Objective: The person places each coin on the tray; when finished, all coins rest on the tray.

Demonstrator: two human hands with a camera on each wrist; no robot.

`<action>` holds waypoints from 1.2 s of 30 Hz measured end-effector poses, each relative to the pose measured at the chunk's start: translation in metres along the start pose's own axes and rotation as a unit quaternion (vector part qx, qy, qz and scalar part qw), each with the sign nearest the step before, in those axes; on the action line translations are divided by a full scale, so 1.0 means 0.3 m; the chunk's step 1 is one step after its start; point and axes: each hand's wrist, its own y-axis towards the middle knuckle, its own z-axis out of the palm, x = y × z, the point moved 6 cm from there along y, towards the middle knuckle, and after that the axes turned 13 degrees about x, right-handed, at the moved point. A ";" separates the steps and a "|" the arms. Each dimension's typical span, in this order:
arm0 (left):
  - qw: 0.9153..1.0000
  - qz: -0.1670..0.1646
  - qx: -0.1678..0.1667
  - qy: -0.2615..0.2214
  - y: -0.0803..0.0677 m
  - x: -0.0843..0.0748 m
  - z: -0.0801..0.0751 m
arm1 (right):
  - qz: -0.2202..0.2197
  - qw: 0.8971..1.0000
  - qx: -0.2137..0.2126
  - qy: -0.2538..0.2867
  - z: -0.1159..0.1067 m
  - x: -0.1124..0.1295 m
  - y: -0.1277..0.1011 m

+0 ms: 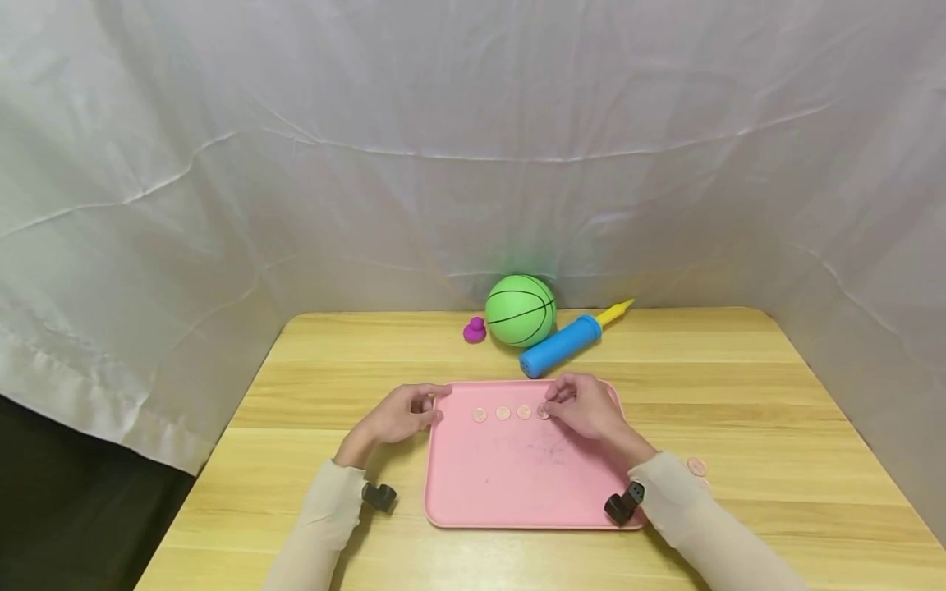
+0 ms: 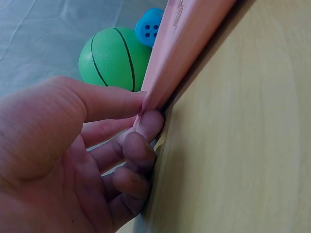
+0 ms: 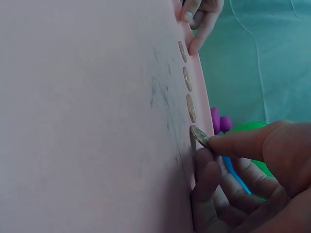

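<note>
A pink tray [image 1: 510, 484] lies on the wooden table. My left hand [image 1: 399, 413] is at its upper left corner, and in the left wrist view thumb and forefinger pinch the rim. Along the tray's far side, three coins [image 1: 503, 413] lie flat in a row. At the right end of that row, my right hand [image 1: 587, 406] pinches another coin [image 3: 199, 136] between thumb and fingers. This coin is tilted, with one edge at or just above the tray surface; exact contact cannot be told.
Behind the tray sit a purple rubber duck [image 1: 475, 331], a green ball [image 1: 521, 310] and a blue hand pump [image 1: 562, 346] with a yellow nozzle. Right of the tray, a coin [image 1: 697, 467] lies on the table, another partly hidden by the right sleeve. A pale curtain [image 1: 517, 164] surrounds the table.
</note>
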 end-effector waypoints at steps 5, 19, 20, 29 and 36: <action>1.000 0.007 0.000 0.000 -0.003 -0.003 0.001 | -0.001 1.000 -0.002 -0.002 0.007 -0.006 0.006; 1.000 -0.003 0.002 -0.009 -0.006 0.003 0.014 | -0.014 0.997 0.014 0.070 -0.043 0.016 -0.062; 1.000 -0.004 0.001 -0.008 -0.006 0.003 0.014 | -0.017 0.997 0.024 0.073 -0.048 0.019 -0.069; 1.000 -0.004 0.004 -0.008 -0.004 -0.001 0.015 | -0.029 0.988 0.111 0.108 -0.073 0.023 -0.154; 1.000 -0.003 -0.001 -0.005 -0.004 -0.003 0.002 | -0.057 0.990 0.108 0.074 -0.125 0.002 -0.208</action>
